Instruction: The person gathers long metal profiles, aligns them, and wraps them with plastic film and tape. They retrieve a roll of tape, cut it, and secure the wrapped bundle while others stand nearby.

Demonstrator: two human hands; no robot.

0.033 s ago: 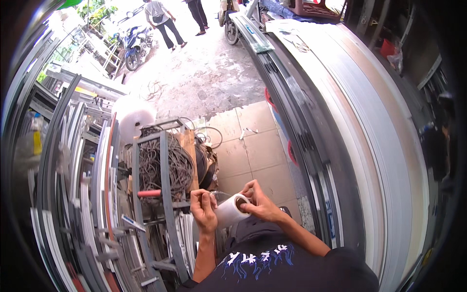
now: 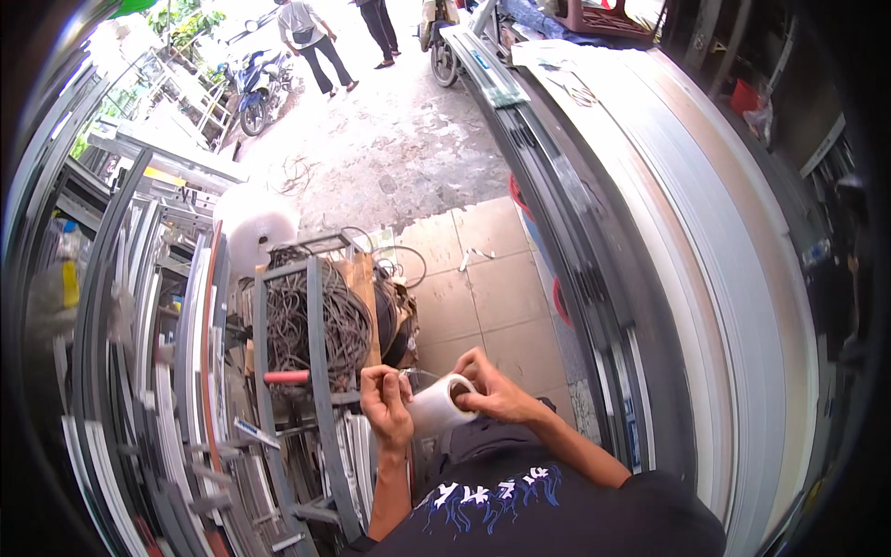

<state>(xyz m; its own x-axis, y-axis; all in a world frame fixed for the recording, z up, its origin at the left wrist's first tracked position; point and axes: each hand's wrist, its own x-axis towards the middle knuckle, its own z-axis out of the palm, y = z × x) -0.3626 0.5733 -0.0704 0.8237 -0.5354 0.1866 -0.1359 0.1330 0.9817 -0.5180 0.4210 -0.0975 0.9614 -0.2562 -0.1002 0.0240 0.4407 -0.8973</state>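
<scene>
In front of my dark shirt I hold a roll of clear stretch film (image 2: pixel 432 409) with a hollow cardboard core. My right hand (image 2: pixel 499 394) grips its right end, the thumb in the core opening and the index finger bent over the top rim. At the left end is my left hand (image 2: pixel 386 407), fingers curled in a pinch. A thin, shiny strand of film stretches from these fingertips over the top of the roll. The palm side of my left hand is partly hidden.
On my left, a grey metal rack (image 2: pixel 320 334) holds coiled dark cable (image 2: pixel 311 320) beside upright metal profiles (image 2: pixel 148 306). Long panels (image 2: pixel 696 223) and dark profiles (image 2: pixel 566 195) run along my right. Ahead are a large white roll (image 2: pixel 255 223), a motorbike (image 2: pixel 260 88) and two people standing.
</scene>
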